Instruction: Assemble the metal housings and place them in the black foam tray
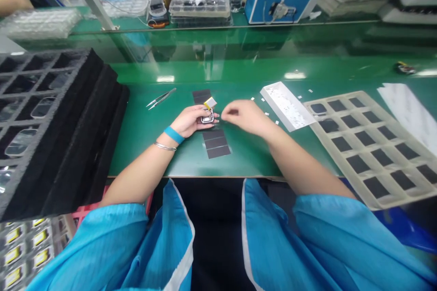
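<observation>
Far left of the grip, a stack of black foam trays is standing, likely padding its glassy pieces. Nearer, tweezers are lying unused, seemingly within reach. The left hand is gripping a small open casing between thumb and fingers, apparently steadying it, while a yellow-and-white piece is projecting beyond the thumb. Just right of that grip, the right hand is pinching its fingertips together; whether around anything, I cannot tell. Farther right, a white box is holding small white bits, probably keeping them gathered.
</observation>
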The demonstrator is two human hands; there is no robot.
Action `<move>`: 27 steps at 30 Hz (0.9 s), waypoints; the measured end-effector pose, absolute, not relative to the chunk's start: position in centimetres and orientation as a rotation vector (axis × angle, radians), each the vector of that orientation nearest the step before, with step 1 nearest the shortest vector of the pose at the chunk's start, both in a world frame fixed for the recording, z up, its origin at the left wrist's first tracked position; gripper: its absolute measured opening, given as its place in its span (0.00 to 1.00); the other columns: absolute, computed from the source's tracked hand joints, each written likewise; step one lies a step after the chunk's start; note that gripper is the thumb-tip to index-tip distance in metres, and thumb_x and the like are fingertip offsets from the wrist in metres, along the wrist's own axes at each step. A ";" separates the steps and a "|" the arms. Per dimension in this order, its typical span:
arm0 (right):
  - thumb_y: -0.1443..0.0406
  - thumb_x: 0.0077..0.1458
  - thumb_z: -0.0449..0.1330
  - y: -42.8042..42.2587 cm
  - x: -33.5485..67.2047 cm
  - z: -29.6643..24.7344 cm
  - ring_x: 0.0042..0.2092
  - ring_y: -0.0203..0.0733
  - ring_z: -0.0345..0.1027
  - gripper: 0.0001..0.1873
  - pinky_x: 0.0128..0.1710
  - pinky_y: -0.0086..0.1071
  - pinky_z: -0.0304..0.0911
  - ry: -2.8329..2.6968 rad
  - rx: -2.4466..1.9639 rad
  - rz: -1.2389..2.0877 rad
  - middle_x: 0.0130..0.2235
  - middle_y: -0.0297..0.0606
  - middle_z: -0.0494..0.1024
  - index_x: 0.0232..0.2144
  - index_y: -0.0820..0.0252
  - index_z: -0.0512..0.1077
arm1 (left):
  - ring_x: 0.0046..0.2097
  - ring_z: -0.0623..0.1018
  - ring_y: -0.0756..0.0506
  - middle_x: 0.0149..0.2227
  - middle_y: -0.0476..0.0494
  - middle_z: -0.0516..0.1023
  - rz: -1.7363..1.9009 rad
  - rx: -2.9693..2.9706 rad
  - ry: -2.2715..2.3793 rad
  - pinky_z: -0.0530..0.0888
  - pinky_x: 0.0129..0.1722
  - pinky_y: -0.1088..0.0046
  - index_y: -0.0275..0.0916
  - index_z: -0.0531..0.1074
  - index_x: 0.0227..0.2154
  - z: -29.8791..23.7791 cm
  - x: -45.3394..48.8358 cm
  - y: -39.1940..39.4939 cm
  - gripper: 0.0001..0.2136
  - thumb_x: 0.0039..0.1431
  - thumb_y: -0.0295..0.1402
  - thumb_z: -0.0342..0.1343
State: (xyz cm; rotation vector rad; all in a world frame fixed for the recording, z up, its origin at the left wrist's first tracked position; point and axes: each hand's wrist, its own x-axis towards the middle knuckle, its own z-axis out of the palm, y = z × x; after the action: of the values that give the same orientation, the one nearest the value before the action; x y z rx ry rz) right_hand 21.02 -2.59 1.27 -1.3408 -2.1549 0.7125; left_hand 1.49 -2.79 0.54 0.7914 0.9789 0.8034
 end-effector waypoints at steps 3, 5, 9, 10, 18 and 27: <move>0.72 0.52 0.62 -4.2 21.4 0.3 0.42 0.45 0.72 0.06 0.49 0.40 0.66 -2.373 -1.347 0.614 0.38 0.40 0.79 0.29 0.60 0.79 | 0.39 0.81 0.45 0.35 0.40 0.81 0.756 0.748 0.917 0.78 0.46 0.60 0.33 0.73 0.34 0.5 1.2 -2.8 0.05 0.53 0.22 0.57; 0.72 0.53 0.62 -5.0 21.4 -0.5 0.45 0.47 0.72 0.06 0.51 0.42 0.65 -2.386 -1.331 0.523 0.41 0.42 0.78 0.31 0.59 0.79 | 0.40 0.81 0.45 0.35 0.39 0.81 0.729 0.737 0.908 0.77 0.48 0.55 0.32 0.73 0.34 0.5 1.3 -2.8 0.06 0.52 0.22 0.58; 0.72 0.51 0.64 -5.3 21.4 -1.5 0.45 0.47 0.72 0.06 0.50 0.44 0.67 -2.339 -1.312 0.500 0.41 0.41 0.77 0.31 0.58 0.80 | 0.38 0.80 0.46 0.36 0.39 0.81 0.726 0.746 0.915 0.76 0.49 0.53 0.32 0.73 0.33 0.3 1.6 -2.9 0.05 0.52 0.21 0.58; 0.72 0.50 0.65 -5.1 21.4 -1.6 0.44 0.46 0.72 0.06 0.49 0.43 0.67 -2.322 -1.308 0.511 0.40 0.41 0.77 0.30 0.58 0.80 | 0.38 0.80 0.46 0.36 0.38 0.81 0.730 0.747 0.912 0.76 0.49 0.54 0.32 0.73 0.33 0.3 1.7 -3.0 0.05 0.52 0.21 0.58; 0.69 0.53 0.63 -3.9 21.3 -3.0 0.42 0.43 0.68 0.05 0.48 0.40 0.66 -2.214 -1.317 0.649 0.37 0.39 0.71 0.25 0.59 0.75 | 0.36 0.80 0.47 0.35 0.40 0.81 0.728 0.742 0.942 0.75 0.49 0.54 0.33 0.73 0.33 0.6 1.8 -3.2 0.05 0.52 0.21 0.58; 0.65 0.60 0.56 -7.6 21.8 0.4 0.47 0.48 0.66 0.04 0.51 0.48 0.62 -2.113 -1.013 0.336 0.43 0.43 0.73 0.32 0.56 0.69 | 0.34 0.80 0.48 0.34 0.41 0.81 0.725 0.758 0.992 0.77 0.47 0.55 0.33 0.72 0.33 0.6 2.2 -3.2 0.05 0.53 0.21 0.58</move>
State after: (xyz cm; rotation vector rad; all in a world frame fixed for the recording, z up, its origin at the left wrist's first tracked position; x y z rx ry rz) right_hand 21.75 -7.58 0.41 -1.0132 -2.1127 0.3362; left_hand 2.22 -3.16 0.61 0.7577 0.9920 0.7246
